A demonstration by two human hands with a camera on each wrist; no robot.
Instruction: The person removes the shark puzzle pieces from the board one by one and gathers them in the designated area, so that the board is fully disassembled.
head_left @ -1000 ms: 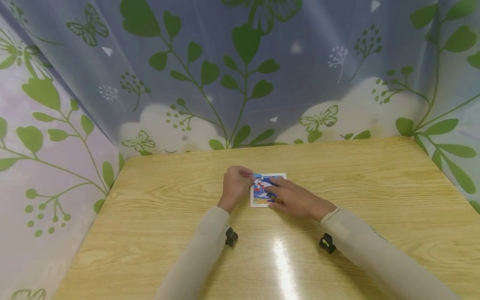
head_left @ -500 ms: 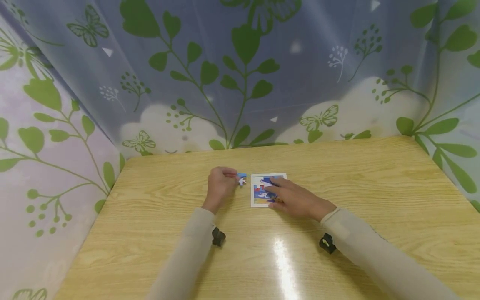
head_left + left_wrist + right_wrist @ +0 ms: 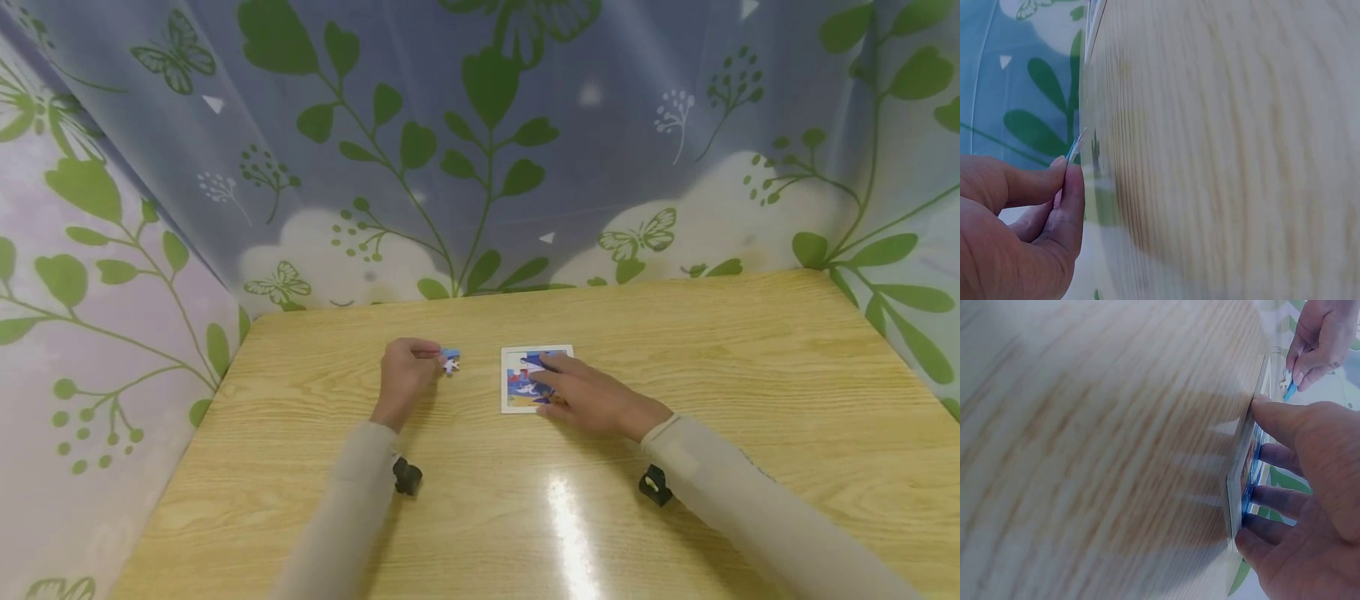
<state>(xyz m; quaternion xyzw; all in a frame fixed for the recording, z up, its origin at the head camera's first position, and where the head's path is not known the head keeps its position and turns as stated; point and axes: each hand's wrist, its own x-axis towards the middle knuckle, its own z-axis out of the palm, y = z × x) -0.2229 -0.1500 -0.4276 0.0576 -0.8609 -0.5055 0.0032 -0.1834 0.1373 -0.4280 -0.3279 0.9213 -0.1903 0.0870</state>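
Observation:
Between its thumb and fingertips my left hand [image 3: 407,373] pinches a jigsaw piece [image 3: 450,362] printed in blue and white, to the left of the puzzle. That piece shows nearly edge-on in the left wrist view. A small square picture puzzle [image 3: 517,387] with a white frame lies flat on the table. Its upper left corner shows a pale gap beside blue, red and yellow printed pieces. My right hand [image 3: 592,396] rests on the puzzle's right part with spread fingers and hides that side. In the right wrist view its fingertips [image 3: 1263,495] touch the puzzle.
The wooden table [image 3: 480,517] has a bright glare streak at its front middle. A curtain [image 3: 420,192] with leaf and butterfly prints hangs along the back and left edges. Black camera mounts [image 3: 655,486] sit under both wrists.
My left hand has lifted the jigsaw piece out of the puzzle's upper left corner and carried it left, uncovering the pale gap. The right hand stays in place.

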